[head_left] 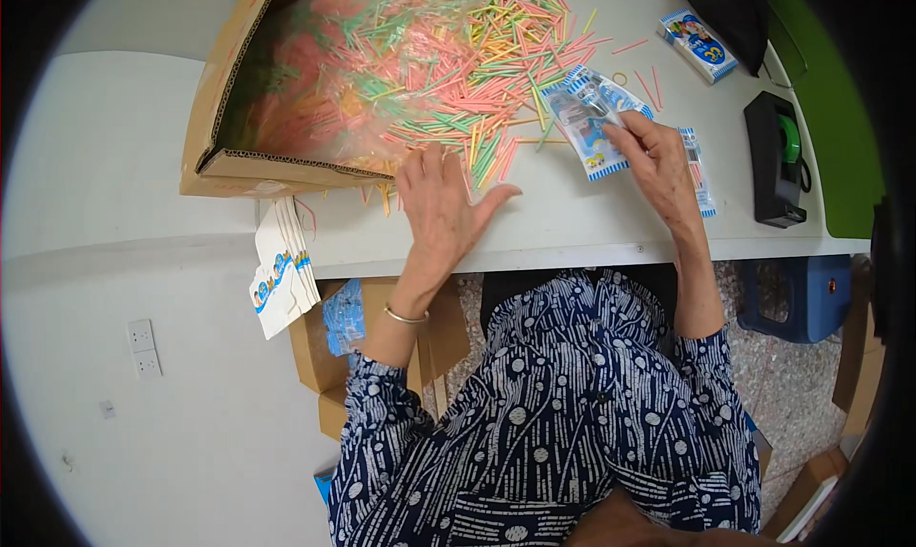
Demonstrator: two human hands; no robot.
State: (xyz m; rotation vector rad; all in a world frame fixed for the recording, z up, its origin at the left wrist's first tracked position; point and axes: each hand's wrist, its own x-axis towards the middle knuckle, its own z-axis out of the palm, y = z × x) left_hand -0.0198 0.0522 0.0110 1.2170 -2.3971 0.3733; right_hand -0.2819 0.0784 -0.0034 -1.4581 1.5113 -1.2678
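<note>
A big heap of thin pastel sticks (506,46), pink, green, yellow and orange, spills onto the table out of a cardboard box (305,168) lying on its side. My left hand (439,203) rests at the heap's near edge by the box's corner. Its thumb is spread wide and its fingertips touch the sticks. Between the thumb and fingers of my right hand (660,170) is a clear and blue printed plastic packet (580,132), held just above the table. Another such packet (701,179) lies beside that hand, partly covered by it.
A black tape dispenser (766,165) with green tape stands at the right. Behind it lies a small blue and white carton (698,46). Folded white printed cards (286,284) jut over the table's left front edge. Below are a blue stool (811,304) and an open cardboard box (444,342).
</note>
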